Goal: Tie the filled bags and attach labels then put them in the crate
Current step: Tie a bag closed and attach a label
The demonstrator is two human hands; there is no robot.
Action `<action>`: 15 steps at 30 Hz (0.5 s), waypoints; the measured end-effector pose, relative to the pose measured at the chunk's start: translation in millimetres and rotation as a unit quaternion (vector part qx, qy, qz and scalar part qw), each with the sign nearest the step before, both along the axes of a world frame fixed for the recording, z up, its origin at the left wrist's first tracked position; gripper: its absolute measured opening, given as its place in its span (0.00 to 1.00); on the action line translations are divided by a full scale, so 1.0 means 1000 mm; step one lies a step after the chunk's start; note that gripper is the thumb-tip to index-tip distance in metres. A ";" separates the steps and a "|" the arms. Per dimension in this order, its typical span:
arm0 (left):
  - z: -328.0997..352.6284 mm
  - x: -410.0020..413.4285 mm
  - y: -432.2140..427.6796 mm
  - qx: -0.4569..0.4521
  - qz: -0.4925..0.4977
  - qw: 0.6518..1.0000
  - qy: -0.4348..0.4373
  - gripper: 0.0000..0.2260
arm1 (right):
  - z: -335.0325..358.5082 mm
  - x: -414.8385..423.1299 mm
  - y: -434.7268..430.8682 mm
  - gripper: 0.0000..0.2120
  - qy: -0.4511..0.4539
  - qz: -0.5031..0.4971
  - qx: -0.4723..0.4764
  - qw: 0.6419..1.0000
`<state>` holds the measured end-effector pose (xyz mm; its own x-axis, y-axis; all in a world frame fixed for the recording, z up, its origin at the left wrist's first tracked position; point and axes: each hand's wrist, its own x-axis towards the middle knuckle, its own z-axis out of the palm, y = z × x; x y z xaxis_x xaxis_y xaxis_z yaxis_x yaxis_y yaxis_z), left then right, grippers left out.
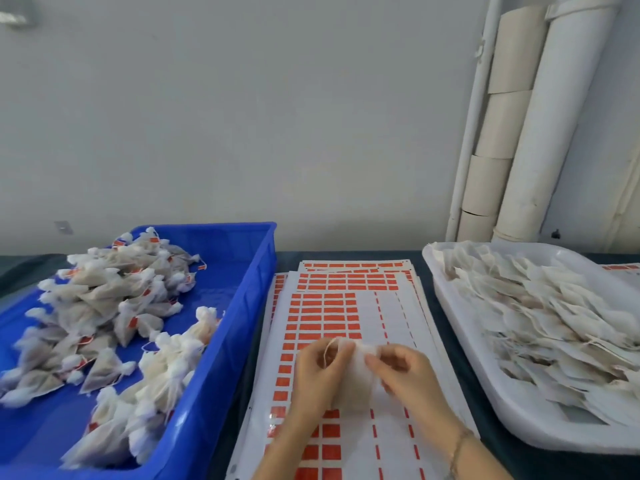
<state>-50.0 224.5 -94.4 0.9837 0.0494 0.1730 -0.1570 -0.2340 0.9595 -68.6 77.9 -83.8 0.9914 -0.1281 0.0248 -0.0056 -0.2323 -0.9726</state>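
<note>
The bag (358, 377) points away from the person, neck farthest. The left hand (317, 375) pinches its neck and string (326, 353); the right hand (407, 375) pinches the neck's other side.

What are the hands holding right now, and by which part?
One small white bag, held between both: the left hand pinches its upper left edge, where the string loops out; the right hand pinches the upper right edge.

The blue crate (239, 306) runs off the left and bottom edges of the picture, and the white tray (465, 341) off the right. The left hand (318, 372) and right hand (405, 375) cover much of the blurred bag (356, 375). The print on the orange labels (332, 310) is too small to read.
</note>
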 end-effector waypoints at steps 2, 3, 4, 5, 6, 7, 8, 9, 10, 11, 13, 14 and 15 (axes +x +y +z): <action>-0.012 0.006 0.001 -0.012 0.060 0.998 0.027 0.05 | -0.018 0.013 0.012 0.04 -0.019 -0.048 -0.015 0.999; -0.015 0.007 0.001 -0.022 0.073 0.997 0.032 0.05 | -0.022 0.018 0.017 0.04 -0.030 -0.060 -0.018 0.998; -0.016 0.008 0.001 -0.034 0.076 0.996 0.034 0.05 | -0.024 0.022 0.021 0.04 -0.040 -0.068 -0.023 0.997; -0.017 0.007 0.002 -0.051 0.071 0.995 0.036 0.04 | -0.026 0.026 0.025 0.04 -0.050 -0.074 -0.029 0.996; -0.016 0.007 0.003 -0.077 0.063 0.994 0.043 0.05 | -0.028 0.029 0.027 0.05 -0.059 -0.078 -0.034 0.995; -0.015 0.006 0.003 -0.113 0.057 0.990 0.067 0.07 | -0.030 0.031 0.028 0.05 -0.066 -0.079 -0.036 0.994; -0.013 0.005 0.004 -0.153 0.049 0.982 0.097 0.10 | -0.033 0.032 0.027 0.04 -0.070 -0.080 -0.035 0.994; -0.014 0.006 0.006 -0.170 0.046 0.978 0.114 0.13 | -0.035 0.033 0.026 0.04 -0.071 -0.081 -0.032 0.994; -0.015 0.008 0.007 -0.168 0.041 0.978 0.113 0.14 | -0.037 0.034 0.024 0.04 -0.070 -0.079 -0.026 0.994; -0.016 0.010 0.007 -0.157 0.034 0.982 0.102 0.15 | -0.038 0.034 0.022 0.04 -0.067 -0.073 -0.018 0.995; -0.019 0.012 0.006 -0.154 -0.001 0.986 0.072 0.10 | -0.039 0.035 0.018 0.05 -0.063 -0.052 0.005 0.997; -0.020 0.013 0.006 -0.150 -0.022 0.987 0.059 0.05 | -0.038 0.035 0.017 0.05 -0.061 -0.040 0.020 0.997; -0.023 0.013 0.006 -0.139 -0.044 0.988 0.046 0.04 | -0.037 0.034 0.016 0.05 -0.060 -0.026 0.036 0.997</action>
<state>-36.7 230.8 -117.2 0.9973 -0.0048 0.0736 -0.0733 0.0522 0.9959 -34.5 94.0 -120.6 0.9738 -0.1851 0.1324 0.1023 -0.1635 -0.9812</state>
